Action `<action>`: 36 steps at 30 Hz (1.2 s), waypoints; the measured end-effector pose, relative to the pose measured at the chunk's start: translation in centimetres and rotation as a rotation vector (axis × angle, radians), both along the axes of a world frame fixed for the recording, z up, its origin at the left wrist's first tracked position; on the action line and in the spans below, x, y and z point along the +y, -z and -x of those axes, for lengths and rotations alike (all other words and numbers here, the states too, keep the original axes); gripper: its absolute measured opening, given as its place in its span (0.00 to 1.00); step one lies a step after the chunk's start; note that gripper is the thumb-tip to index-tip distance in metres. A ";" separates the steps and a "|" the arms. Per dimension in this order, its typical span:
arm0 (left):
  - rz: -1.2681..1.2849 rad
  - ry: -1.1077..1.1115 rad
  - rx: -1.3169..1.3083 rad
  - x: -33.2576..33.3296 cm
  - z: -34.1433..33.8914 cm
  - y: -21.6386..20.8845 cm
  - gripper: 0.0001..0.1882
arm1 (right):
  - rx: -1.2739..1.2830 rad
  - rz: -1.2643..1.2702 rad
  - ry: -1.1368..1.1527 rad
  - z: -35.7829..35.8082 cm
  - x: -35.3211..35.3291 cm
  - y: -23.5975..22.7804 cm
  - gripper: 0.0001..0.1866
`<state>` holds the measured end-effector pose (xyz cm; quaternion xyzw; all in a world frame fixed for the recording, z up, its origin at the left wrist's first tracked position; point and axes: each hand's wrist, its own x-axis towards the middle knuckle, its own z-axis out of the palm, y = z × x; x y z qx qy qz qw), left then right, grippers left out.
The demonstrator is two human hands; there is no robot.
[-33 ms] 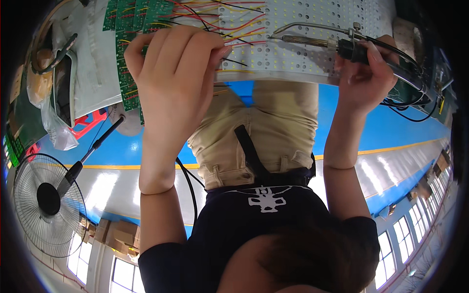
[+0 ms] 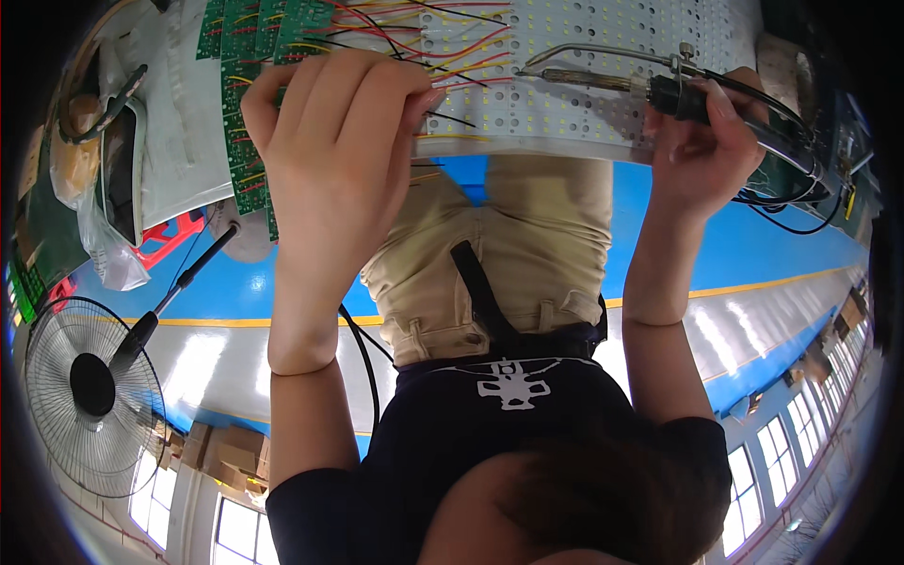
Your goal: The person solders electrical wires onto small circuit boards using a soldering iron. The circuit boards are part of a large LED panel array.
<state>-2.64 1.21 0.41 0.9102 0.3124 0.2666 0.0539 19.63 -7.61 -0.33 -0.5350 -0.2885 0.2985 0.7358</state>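
Observation:
My left hand (image 2: 330, 141) is closed, its thumb and fingertips pinched on a red wire (image 2: 480, 83) whose end reaches onto a white LED board (image 2: 556, 127). In my right hand (image 2: 702, 155) is a soldering iron (image 2: 673, 97), gripped by its black handle. A bent metal solder feed tube (image 2: 603, 50) is clamped to the iron, and both tips point left at the board, close to the wire's end. Under and beside my left hand lie several green circuit boards (image 2: 247, 184) with red, yellow and black wires. My left palm and some fingertips are hidden.
Black cables (image 2: 800, 169) trail from the iron at the right. A clear plastic bag (image 2: 113, 254) hangs at the table's left edge, above a standing fan (image 2: 92, 384). Something red (image 2: 174, 237) shows below the table. Cardboard boxes (image 2: 235, 457) stand farther off.

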 end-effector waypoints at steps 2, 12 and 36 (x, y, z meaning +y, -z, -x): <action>0.018 -0.008 -0.040 0.0 0.0 0.3 0.07 | -0.014 0.001 0.002 0.0 0.1 0.1 0.06; -0.051 0.026 -0.124 0.3 -0.1 0.8 0.10 | -0.038 0.011 -0.038 -0.1 0.3 0.0 0.06; -0.036 0.020 -0.061 -0.1 0.0 0.1 0.07 | -0.064 0.013 0.024 0.3 0.5 -0.2 0.06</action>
